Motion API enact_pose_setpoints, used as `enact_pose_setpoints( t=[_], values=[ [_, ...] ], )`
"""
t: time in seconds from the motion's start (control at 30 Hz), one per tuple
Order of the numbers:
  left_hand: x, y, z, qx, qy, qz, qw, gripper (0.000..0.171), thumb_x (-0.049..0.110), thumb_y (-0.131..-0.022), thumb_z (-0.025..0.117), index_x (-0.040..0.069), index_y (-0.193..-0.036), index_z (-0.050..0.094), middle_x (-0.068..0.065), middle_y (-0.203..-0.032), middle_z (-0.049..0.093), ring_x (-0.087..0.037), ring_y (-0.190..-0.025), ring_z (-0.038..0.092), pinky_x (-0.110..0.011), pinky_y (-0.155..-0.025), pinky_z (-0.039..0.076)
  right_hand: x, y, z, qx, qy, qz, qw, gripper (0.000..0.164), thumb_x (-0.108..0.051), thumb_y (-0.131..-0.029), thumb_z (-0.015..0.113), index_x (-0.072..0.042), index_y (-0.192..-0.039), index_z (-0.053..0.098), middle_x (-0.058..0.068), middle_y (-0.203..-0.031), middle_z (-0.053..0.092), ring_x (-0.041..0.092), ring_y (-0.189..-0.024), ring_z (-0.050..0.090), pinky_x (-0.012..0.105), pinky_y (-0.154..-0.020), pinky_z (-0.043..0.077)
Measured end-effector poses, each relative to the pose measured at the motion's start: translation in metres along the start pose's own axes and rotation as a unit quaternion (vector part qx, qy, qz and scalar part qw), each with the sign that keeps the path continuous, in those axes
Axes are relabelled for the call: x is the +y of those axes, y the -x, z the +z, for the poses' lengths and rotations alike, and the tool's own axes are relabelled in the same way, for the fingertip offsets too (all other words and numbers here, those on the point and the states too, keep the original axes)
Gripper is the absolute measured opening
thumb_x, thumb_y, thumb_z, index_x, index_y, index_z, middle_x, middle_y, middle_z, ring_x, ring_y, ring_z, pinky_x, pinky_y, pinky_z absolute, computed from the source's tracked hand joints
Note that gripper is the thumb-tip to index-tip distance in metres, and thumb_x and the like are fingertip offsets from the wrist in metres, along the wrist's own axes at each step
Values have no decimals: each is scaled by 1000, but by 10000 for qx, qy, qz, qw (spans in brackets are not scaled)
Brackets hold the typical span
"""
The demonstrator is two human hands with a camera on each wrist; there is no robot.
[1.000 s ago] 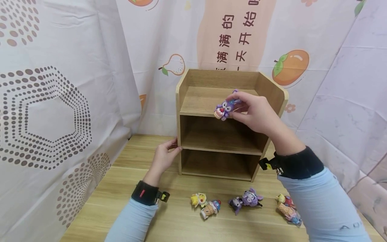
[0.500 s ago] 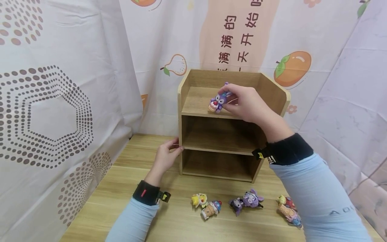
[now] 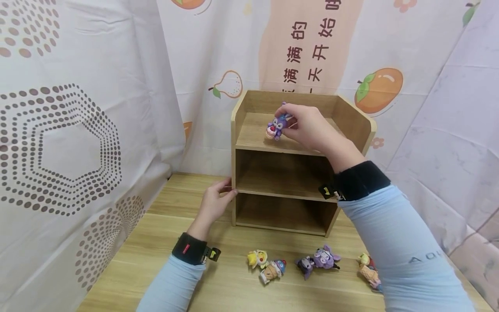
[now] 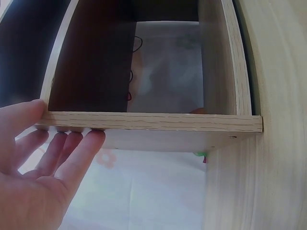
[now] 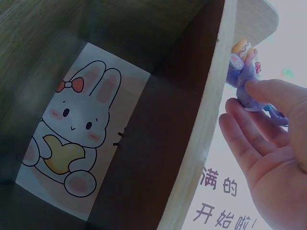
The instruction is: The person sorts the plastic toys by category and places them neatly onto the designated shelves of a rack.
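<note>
My right hand (image 3: 309, 125) pinches a small purple rabbit figurine (image 3: 278, 124) that carries a pink-and-white cake with a red top. They are above the top tier of a three-tier wooden shelf (image 3: 284, 195), near its left half. In the right wrist view the thumb and fingertips hold the figurine (image 5: 248, 91) beside the shelf's board; whether it touches the top board I cannot tell. My left hand (image 3: 215, 201) holds the shelf's left side panel, thumb at its front edge. In the left wrist view the fingers (image 4: 91, 143) press the panel's outer face.
On the wooden table (image 3: 218, 277) before the shelf lie a yellow figurine (image 3: 257, 258), a blue-capped figurine (image 3: 273, 271), purple figurines (image 3: 324, 258) and, partly behind my right sleeve, more figurines (image 3: 368, 273). A printed curtain (image 3: 210, 138) hangs behind. A rabbit picture (image 5: 72, 129) shows through the shelf's opening.
My right hand has moved left and farther back with the rabbit figurine, from before the top board's edge to above the top tier. My left hand has stayed at the side panel.
</note>
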State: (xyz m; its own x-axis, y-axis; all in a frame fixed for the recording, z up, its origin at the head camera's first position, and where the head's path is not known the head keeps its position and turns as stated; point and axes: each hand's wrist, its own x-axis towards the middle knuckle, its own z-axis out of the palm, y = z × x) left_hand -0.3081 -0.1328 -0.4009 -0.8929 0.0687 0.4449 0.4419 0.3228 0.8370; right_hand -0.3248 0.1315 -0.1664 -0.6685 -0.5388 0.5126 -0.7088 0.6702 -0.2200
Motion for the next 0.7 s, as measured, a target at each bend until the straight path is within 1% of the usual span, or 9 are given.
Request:
enact_pose_setpoints(
  t=[0.13, 0.27, 0.5, 0.6, 0.7],
  values=[
    [0, 0, -1, 19, -39, 14, 10000, 46, 16, -90, 68, 2, -132, 55, -13, -121, 59, -19, -104, 57, -35, -86, 54, -1, -9, 5, 7, -30, -164, 9999, 31, -1, -82, 73, -8, -109, 60, 6, -104, 61, 18, -90, 61, 38, -78, 57],
    [-1, 0, -1, 19, -83, 55, 9999, 46, 15, -90, 69, 2, -132, 55, -13, -121, 59, -19, -104, 58, -34, -85, 54, -3, -14, 9, -79, -62, -159, 9998, 32, 1, -82, 72, -8, -110, 60, 6, -106, 60, 17, -89, 61, 38, -78, 57],
    [-1, -1, -1, 58, -102, 155, 9998, 46, 14, -89, 69, 2, -131, 55, -14, -120, 59, -20, -103, 58, -35, -83, 55, -8, -20, 12, -430, 53, 161, 9989, 32, -3, -86, 68, -12, -114, 58, 6, -111, 60, 18, -95, 59, 37, -83, 55],
    [-2, -1, -1, 40, -143, 179, 9997, 44, 14, -89, 69, 2, -130, 56, -14, -121, 60, -23, -104, 58, -36, -84, 55, -9, -21, 13, -485, 58, 257, 9985, 36, -5, -87, 67, -16, -119, 55, 6, -116, 59, 18, -98, 58, 37, -84, 54],
    [-2, -1, -1, 19, -198, 174, 9997, 44, 15, -90, 69, 3, -130, 56, -13, -121, 60, -24, -104, 58, -37, -84, 54, -9, -21, 13, -475, 133, 235, 9985, 43, -6, -89, 66, -19, -128, 52, 7, -120, 58, 18, -99, 58, 37, -85, 54]
  ],
)
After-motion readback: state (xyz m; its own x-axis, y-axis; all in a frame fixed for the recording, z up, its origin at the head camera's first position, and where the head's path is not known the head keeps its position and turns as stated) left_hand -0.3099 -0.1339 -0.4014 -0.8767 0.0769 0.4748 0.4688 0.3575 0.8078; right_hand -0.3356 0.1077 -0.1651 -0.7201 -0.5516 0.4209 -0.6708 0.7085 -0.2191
